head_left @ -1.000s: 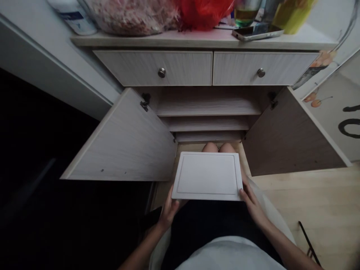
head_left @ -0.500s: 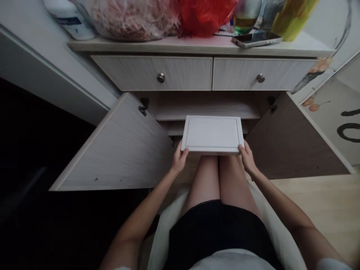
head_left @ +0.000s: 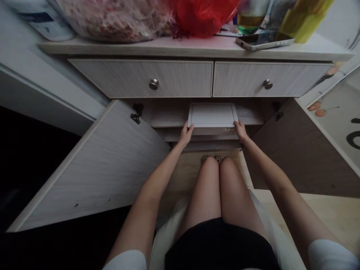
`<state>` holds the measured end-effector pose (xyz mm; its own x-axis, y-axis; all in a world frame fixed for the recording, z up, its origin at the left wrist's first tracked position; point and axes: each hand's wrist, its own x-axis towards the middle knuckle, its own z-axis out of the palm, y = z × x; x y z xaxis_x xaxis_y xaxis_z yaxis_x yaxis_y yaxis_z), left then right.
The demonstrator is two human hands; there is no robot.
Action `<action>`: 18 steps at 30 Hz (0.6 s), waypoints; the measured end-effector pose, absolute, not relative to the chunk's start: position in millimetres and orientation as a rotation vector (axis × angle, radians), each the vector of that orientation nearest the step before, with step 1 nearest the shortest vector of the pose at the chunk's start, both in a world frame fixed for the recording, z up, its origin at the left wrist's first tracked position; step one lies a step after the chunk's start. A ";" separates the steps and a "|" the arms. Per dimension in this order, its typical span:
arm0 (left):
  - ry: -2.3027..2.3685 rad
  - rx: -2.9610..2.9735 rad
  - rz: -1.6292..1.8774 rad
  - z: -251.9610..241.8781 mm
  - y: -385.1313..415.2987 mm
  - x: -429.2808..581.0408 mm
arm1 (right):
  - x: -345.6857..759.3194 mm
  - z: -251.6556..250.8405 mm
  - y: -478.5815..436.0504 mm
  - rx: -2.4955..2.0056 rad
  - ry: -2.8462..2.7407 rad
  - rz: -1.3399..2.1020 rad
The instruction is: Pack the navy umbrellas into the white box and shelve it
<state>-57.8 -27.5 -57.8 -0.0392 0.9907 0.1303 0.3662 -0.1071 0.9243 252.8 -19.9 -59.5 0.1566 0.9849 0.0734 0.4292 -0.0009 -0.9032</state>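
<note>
A white box (head_left: 213,115) with a flat lid is held level between my two hands, its far part inside the open cabinet (head_left: 168,112). My left hand (head_left: 186,134) grips its near left corner, thumb towards the lid. On the opposite side my right hand (head_left: 240,131) is closed on the near right corner. A small label shows on the box's front face. Whether its underside touches the upper shelf (head_left: 250,117) is hidden from view.
The left door (head_left: 98,168) and right door (head_left: 300,150) swing outward on both sides. Above are two knobbed drawers (head_left: 126,78). On the cabinet top lie a phone (head_left: 264,40), a red plastic bag (head_left: 202,18), a clear filled bag (head_left: 118,18) and a white bottle (head_left: 45,22).
Both hands have moved the box forward, away from my lap and partly into the cabinet. My arms are stretched further out, and the view has come closer to the cabinet.
</note>
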 end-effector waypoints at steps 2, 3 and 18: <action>1.484 1.566 1.110 -57.3 -17.1 -58.5 | 253.8 -57.7 -8.3 -1.587 -1.379 0.866; 1.505 1.568 1.079 -55.5 -13.6 -58.7 | 254.2 -55.0 -4.5 -1.609 -1.383 0.882; 1.556 2.339 0.697 -47.2 -57.7 -26.2 | 217.7 -57.7 -73.4 -1.621 -2.382 -0.033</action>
